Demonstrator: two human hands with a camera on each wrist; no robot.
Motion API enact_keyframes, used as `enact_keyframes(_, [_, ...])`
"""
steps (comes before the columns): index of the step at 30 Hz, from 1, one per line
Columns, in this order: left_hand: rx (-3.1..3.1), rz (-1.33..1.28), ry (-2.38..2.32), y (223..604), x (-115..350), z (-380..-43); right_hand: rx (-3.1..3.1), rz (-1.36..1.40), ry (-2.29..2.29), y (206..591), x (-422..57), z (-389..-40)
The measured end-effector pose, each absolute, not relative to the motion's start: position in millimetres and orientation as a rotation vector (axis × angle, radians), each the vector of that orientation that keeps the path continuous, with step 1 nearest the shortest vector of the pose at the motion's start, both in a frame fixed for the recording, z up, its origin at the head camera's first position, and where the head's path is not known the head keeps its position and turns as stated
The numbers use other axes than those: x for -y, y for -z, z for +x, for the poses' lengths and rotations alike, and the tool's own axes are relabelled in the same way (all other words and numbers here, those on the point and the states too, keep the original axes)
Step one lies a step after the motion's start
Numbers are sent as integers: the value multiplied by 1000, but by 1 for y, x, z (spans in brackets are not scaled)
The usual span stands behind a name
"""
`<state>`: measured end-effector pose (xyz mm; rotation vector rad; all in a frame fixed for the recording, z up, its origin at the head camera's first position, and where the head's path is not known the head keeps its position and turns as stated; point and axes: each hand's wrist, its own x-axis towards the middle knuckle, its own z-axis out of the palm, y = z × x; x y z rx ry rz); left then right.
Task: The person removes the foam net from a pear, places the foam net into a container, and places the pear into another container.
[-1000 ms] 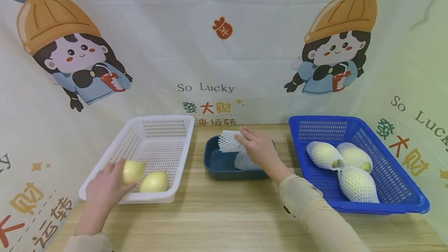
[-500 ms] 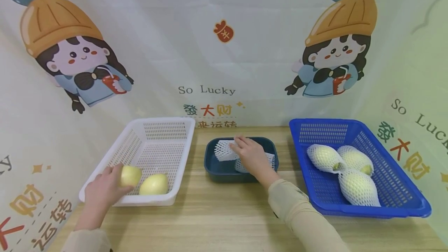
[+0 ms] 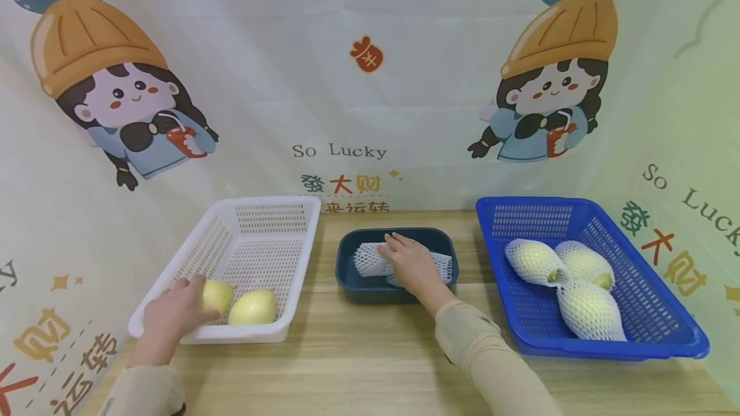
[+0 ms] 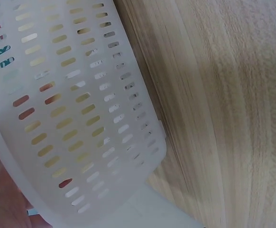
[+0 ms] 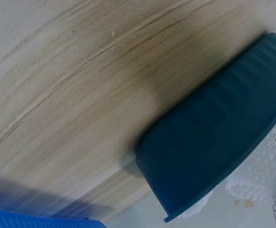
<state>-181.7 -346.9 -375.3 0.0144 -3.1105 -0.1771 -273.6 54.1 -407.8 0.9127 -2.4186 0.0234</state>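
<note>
In the head view, my left hand (image 3: 175, 308) is over the near left corner of the white basket (image 3: 315, 236). Its fingers and thumb are round a pale yellow fruit (image 3: 218, 295), partly hidden by the hand. A second yellow fruit (image 3: 252, 307) lies just right of it. My right hand (image 3: 412, 265) reaches into the dark teal tray (image 3: 347, 291), its fingertips at the end of a white foam net sleeve (image 3: 370, 259); the thumb is hidden. Another foam net (image 3: 444, 267) lies partly under that hand. The left wrist view mostly shows the basket's slotted wall (image 4: 81, 109).
To the right stands a blue basket (image 3: 676, 339) with three fruits in foam nets (image 3: 591, 307). All the containers sit on a wood-grain table (image 3: 358, 364). Behind it hangs a printed cloth (image 3: 428, 121). The tray's outer side (image 5: 214, 128) fills much of the right wrist view.
My right hand has come down into the tray, and the foam net sleeve it held raised now lies low inside. My left hand has stayed at the same fruit, shifting slightly.
</note>
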Motion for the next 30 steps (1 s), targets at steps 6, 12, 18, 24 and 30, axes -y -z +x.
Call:
enact_keyframes(6, [3113, 6, 190, 377, 347, -184, 2386, 911, 9, 411, -48, -276])
enact_keyframes(12, [3116, 1, 198, 378, 346, -185, 2479, 913, 30, 416, -44, -274])
enact_keyframes(18, [3127, 13, 209, 376, 345, -185, 2548, 882, 48, 421, -42, -273])
enact_keyframes(24, [3123, 7, 209, 377, 345, -185, 2603, 908, 20, 424, -42, -272])
enact_keyframes(30, [3143, 23, 195, 377, 347, -185, 2792, 897, -104, 425, -45, -268])
